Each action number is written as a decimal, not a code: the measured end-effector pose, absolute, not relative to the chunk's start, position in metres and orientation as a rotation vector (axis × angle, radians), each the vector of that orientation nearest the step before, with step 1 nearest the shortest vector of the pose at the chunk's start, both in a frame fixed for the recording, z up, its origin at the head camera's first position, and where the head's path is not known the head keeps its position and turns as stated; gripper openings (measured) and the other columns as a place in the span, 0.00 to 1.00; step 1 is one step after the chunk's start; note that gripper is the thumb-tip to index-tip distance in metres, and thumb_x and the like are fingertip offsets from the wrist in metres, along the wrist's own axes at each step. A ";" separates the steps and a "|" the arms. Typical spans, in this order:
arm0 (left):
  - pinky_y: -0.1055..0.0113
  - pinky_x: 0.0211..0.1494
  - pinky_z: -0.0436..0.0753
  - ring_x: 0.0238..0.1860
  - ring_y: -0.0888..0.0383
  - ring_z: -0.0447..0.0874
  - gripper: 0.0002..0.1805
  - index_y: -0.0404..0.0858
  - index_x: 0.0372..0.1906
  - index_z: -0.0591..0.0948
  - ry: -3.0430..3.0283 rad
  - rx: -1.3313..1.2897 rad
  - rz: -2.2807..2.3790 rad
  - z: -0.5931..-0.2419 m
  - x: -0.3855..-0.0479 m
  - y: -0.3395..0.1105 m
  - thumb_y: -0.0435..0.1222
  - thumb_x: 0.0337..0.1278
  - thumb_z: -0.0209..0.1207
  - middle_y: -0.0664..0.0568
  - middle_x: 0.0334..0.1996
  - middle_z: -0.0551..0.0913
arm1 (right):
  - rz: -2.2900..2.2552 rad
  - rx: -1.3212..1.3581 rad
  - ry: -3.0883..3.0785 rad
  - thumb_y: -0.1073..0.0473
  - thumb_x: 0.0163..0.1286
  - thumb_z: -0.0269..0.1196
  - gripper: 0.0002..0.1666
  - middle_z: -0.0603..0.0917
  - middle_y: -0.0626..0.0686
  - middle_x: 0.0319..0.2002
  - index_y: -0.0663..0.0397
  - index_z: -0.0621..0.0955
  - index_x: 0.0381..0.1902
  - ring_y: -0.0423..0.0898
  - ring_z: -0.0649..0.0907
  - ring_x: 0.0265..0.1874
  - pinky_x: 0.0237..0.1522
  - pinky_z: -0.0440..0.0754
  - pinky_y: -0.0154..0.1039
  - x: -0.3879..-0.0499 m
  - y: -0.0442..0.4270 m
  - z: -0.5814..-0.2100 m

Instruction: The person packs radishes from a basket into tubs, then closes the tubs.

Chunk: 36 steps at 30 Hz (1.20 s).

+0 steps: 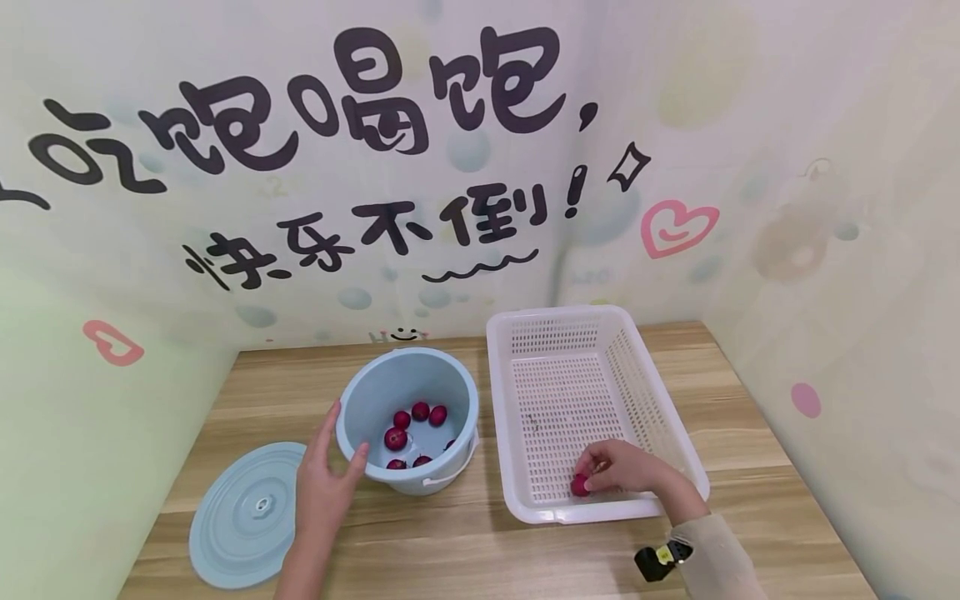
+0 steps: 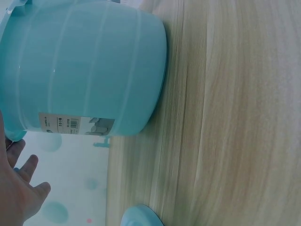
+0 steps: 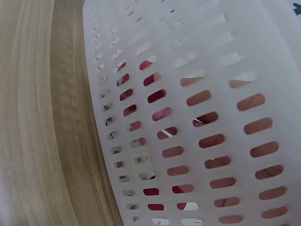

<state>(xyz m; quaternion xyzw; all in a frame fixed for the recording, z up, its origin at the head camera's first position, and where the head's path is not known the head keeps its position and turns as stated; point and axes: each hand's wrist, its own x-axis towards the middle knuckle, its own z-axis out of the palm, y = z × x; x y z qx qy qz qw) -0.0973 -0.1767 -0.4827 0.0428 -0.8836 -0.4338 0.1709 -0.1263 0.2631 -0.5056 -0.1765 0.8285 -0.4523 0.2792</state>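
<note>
My right hand (image 1: pixel 617 467) reaches into the near end of the white perforated basket (image 1: pixel 501 433) and pinches a small round dark-red fruit (image 1: pixel 580 485) low against the basket floor. The right wrist view shows the hand (image 3: pixel 211 141) and patches of red only through the holes of the basket wall (image 3: pixel 263 42). My left hand (image 1: pixel 324 492) is at the near-left rim of the light-blue bucket (image 1: pixel 442 477), its thumb near the rim and its fingers extended along the side. Several similar red fruits (image 1: pixel 396 438) lie inside on the bucket's bottom.
A round light-blue lid (image 1: pixel 240 517) lies flat on the wooden table (image 1: pixel 450 558), left of my left forearm. The bucket's white handle (image 1: pixel 453 468) hangs down on its near right side. Printed wall sheeting (image 1: pixel 450 292) encloses the table at the back and sides.
</note>
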 end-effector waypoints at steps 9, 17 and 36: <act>0.33 0.70 0.68 0.74 0.39 0.65 0.39 0.51 0.76 0.64 -2.514 0.134 -1.236 -0.483 -0.096 -0.178 0.43 0.60 0.64 0.44 0.74 0.68 | -1.272 -0.460 2.252 0.63 0.63 0.67 0.12 0.87 0.57 0.39 0.63 0.83 0.43 0.39 0.82 0.35 0.37 0.80 0.28 -0.125 0.261 -0.502; 0.34 0.70 0.69 0.74 0.39 0.64 0.39 0.51 0.76 0.63 -2.515 0.135 -1.241 -0.482 -0.096 -0.178 0.44 0.61 0.63 0.45 0.75 0.67 | -1.306 -0.430 2.268 0.61 0.65 0.66 0.12 0.84 0.56 0.40 0.62 0.82 0.45 0.40 0.79 0.35 0.37 0.79 0.29 -0.128 0.261 -0.500; 0.37 0.72 0.69 0.75 0.41 0.65 0.39 0.49 0.75 0.65 -2.483 0.104 -1.253 -0.484 -0.100 -0.177 0.41 0.59 0.65 0.46 0.74 0.68 | -1.779 -0.091 2.097 0.58 0.69 0.65 0.25 0.88 0.57 0.48 0.70 0.77 0.57 0.50 0.88 0.49 0.53 0.87 0.39 -0.131 0.249 -0.487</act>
